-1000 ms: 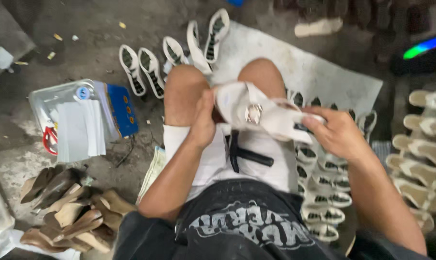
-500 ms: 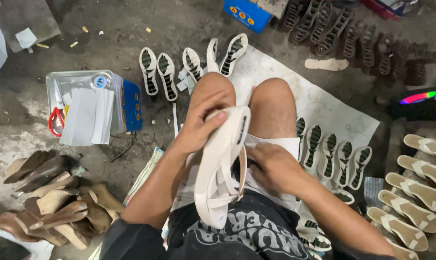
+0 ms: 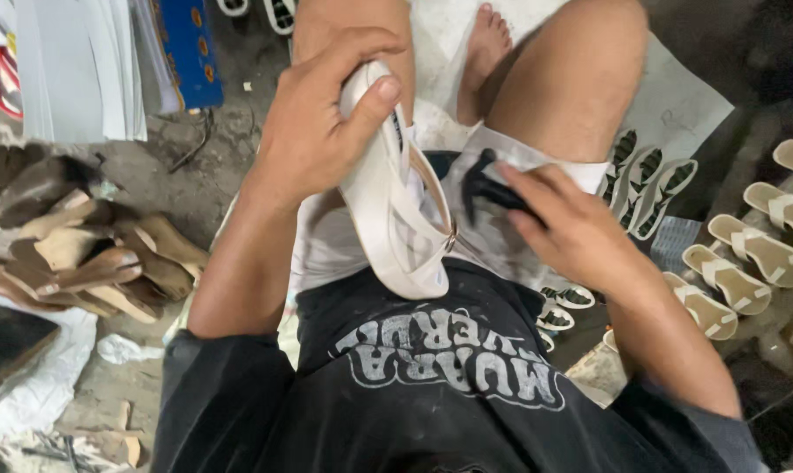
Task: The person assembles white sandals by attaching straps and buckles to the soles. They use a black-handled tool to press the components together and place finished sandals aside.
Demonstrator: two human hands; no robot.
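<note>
One view only, head cam looking down at the lap. Left hand (image 3: 313,131) is wrapped round a white sandal (image 3: 392,210), thumb pressed on the sole edge near the top, fingers closed behind it, so the sandal stands tilted over the left thigh w/ its strap and small buckle facing right. Right hand (image 3: 563,223) rests on the white shorts, fingers closed on a dark tool (image 3: 484,184); the tool's tip shows just left of the knuckles, near the sandal's strap but apart from it.

Change vs. half a sec ago: camera has dipped and come in much closer, so the lap fills the frame. The sandal is held by the left hand alone now; before, the right hand was under it at the lower end. That hand has dropped off and has the tool instead. A sec ago both hands were up at knee level working the strap side. My read: the work has gone from turning the sandal over to a step done w/ the tool, prob. at the strap, not begun yet.

Round about: tan soles (image 3: 90,263) piled on the floor at left, stack of white sheets (image 3: 81,70) beside a blue box (image 3: 190,48) top left, finished white sandals (image 3: 747,263) in rows at right, black-patterned outsoles (image 3: 646,180) lying on a pale sheet (image 3: 685,105) under the legs.
</note>
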